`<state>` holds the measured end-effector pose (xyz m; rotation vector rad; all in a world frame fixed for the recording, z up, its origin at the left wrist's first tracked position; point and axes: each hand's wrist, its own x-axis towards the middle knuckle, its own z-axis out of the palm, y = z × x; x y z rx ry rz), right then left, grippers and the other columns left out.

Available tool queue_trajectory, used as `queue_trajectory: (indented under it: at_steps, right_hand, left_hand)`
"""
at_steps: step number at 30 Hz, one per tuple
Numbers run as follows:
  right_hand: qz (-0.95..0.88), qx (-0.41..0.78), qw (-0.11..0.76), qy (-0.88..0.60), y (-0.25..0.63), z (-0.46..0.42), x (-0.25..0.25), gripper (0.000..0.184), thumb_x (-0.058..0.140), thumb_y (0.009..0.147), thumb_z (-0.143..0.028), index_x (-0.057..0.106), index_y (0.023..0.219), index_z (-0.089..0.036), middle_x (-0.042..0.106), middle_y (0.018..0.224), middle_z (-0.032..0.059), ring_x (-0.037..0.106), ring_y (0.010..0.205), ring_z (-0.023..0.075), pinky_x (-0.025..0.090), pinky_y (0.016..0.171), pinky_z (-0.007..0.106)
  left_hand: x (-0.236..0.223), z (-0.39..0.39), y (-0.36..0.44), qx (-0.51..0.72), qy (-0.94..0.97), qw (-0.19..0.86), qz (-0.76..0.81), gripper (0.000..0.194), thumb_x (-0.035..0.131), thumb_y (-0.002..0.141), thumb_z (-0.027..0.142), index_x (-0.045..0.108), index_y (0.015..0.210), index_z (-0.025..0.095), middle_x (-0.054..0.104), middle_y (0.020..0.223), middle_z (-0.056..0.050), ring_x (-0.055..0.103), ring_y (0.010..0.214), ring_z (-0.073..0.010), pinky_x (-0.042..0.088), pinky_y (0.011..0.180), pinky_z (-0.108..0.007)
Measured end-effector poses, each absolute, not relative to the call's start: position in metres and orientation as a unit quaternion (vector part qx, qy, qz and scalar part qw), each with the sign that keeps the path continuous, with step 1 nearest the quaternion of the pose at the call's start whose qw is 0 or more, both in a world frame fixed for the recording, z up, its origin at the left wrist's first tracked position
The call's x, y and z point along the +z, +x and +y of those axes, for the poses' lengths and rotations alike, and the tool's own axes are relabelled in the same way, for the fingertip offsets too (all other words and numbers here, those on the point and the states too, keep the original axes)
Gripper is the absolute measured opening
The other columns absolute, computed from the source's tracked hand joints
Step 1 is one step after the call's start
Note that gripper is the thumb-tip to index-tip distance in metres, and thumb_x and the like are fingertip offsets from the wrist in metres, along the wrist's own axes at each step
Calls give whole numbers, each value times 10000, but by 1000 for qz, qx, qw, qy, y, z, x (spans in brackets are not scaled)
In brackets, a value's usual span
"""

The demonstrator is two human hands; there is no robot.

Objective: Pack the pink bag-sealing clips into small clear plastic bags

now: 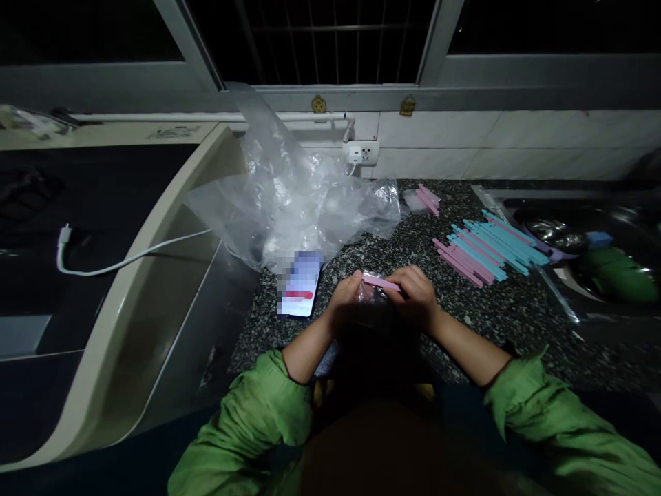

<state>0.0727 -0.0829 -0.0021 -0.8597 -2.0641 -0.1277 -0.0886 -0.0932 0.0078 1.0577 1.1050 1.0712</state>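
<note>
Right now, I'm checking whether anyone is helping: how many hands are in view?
2: the left hand, at a small clear bag, and beside it the right hand, on a pink stick. No others show.

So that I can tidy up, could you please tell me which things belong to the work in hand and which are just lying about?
Apparently in use:
- pink stick, in right hand
- small clear wrapper, at left hand
- pink and blue sticks

Apparently lying about:
- phone
- white cable
- large clear plastic, possibly
</note>
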Motion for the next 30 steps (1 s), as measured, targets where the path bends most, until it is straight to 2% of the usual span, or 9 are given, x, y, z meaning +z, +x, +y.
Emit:
queue_trajectory:
  at_steps: [7, 16, 20, 30]
  right_hand:
    - [-818, -48, 450, -355, 72, -84, 3, 25, 569, 782, -202, 587, 790, -185, 601, 689, 43, 540, 676, 163, 453, 605, 310]
    - [-809, -32, 465, -358, 72, -86, 7, 32, 548, 793, -208, 577, 785, -197, 598, 685, 31, 558, 680, 164, 447, 606, 324]
    - [-802, -36, 484, -347, 74, -86, 8, 24, 570, 784, -211, 576, 805, -200, 603, 699, 33, 558, 688, 164, 447, 609, 325]
    - [-794, -38, 488, -360, 77, -88, 11, 45, 563, 788, -229, 584, 822, -211, 611, 724, 35, 564, 704, 172, 444, 606, 333]
  left_hand:
    - [5, -92, -89, 460, 463, 596, 468, 403, 351, 882, 329, 495, 538, 176, 453, 510, -17, 357, 472, -116, 311, 471, -267]
    - [4, -90, -89, 463, 448, 600, 474, 380, 420, 845, 366, 524, 523, 193, 512, 532, -55, 415, 504, -144, 360, 491, -266]
    - [5, -89, -90, 466, 448, 588, 486, 418, 359, 873, 329, 531, 523, 181, 514, 529, -53, 430, 501, -135, 377, 512, -261]
    - [7, -90, -92, 459, 457, 579, 495, 413, 383, 868, 356, 504, 520, 170, 498, 485, -13, 422, 478, -117, 344, 489, -250]
